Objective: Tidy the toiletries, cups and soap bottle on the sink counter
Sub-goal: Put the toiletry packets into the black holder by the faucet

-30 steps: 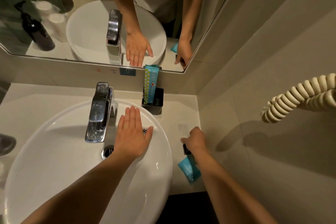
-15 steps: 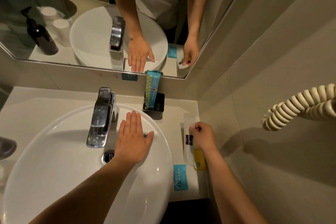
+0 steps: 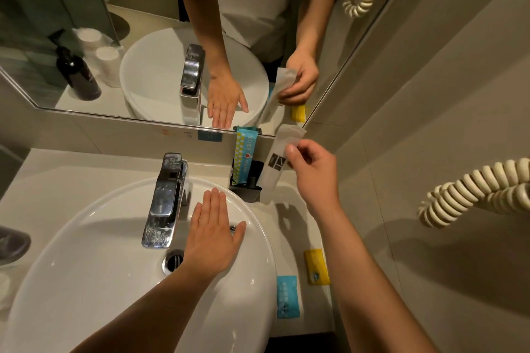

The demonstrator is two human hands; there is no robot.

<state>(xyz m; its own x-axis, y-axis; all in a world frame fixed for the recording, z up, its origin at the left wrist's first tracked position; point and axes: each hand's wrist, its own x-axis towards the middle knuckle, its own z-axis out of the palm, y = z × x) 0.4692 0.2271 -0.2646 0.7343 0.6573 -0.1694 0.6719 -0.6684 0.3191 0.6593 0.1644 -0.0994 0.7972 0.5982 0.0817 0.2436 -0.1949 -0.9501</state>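
My right hand (image 3: pixel 314 172) pinches a long white toiletry packet (image 3: pixel 276 163) near its top and holds it almost upright, its lower end just right of the black holder (image 3: pixel 249 183). A tall blue packet (image 3: pixel 243 156) stands in that holder against the mirror. Lying flat on the counter's right strip are a small blue sachet (image 3: pixel 287 296) and a yellow sachet (image 3: pixel 316 266). My left hand (image 3: pixel 213 233) rests flat, fingers together, on the back rim of the white basin (image 3: pixel 86 266). The dark soap bottle (image 3: pixel 76 73) and white cups (image 3: pixel 107 64) show only in the mirror.
A chrome faucet (image 3: pixel 166 199) stands at the back of the basin, left of my left hand. A coiled cream cord (image 3: pixel 470 195) hangs along the right wall. The mirror (image 3: pixel 143 8) covers the back wall. A dark object (image 3: pixel 13 243) lies at the left edge.
My right hand has lifted the white packet off the counter and carried it back toward the black holder, uncovering the yellow sachet. My left hand has stayed on the basin.
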